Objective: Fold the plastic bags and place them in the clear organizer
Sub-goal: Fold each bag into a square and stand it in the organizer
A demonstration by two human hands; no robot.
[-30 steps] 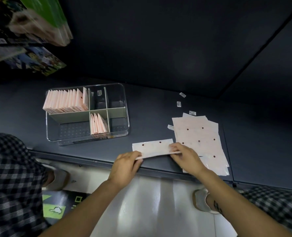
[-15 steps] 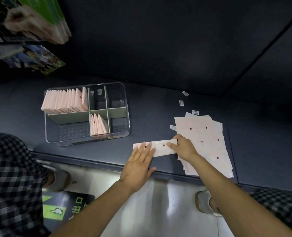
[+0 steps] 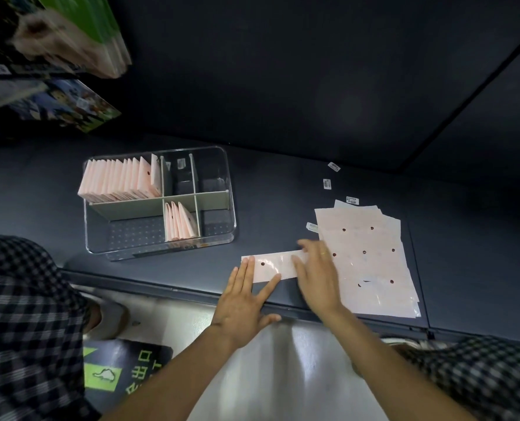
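Hands lie flat with straight fingers on a folded plastic bag (image 3: 278,265), left hand (image 3: 243,302) at its 7 o'clock end, right hand (image 3: 316,275) at 3 o'clock; clear organizer (image 3: 231,208) sits at 10 o'clock.

Dark shelf (image 3: 283,189) under a dim dark wall (image 3: 283,71), glossy pale floor (image 3: 283,375), green-marked floor sign (image 3: 121,372) below.

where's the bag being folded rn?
Head view, lower centre: the folded strip lies flat near the shelf's front edge, under both hands, between the clear organizer and the flat bag stack.
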